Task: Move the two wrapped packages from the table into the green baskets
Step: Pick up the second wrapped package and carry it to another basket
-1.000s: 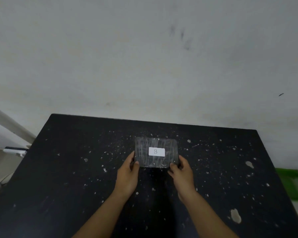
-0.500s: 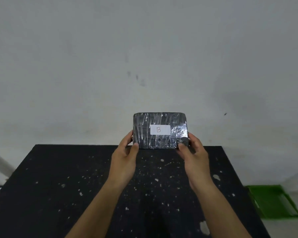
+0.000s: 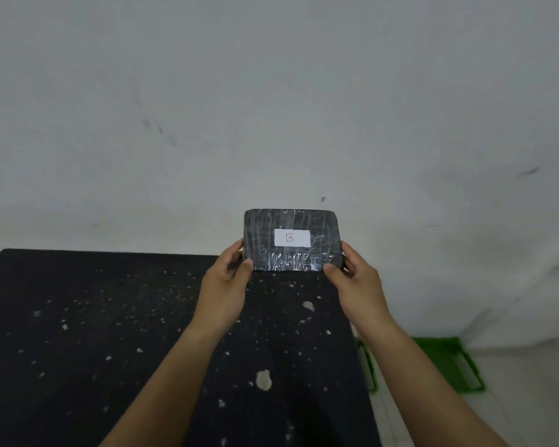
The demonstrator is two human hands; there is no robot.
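package above table; basket right

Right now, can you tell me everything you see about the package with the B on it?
The package is a flat, dark rectangle with rounded corners, wrapped in shiny, crinkly clear film. A white label in the middle has a handwritten B. It is held up off the table, its face toward the camera, long side level. The left hand and right hand pinch its lower corners.

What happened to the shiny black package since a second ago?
Both hands, left hand and right hand, lifted the package off the black table and now hold it up. Grip and B label unchanged; green basket stays on the floor.
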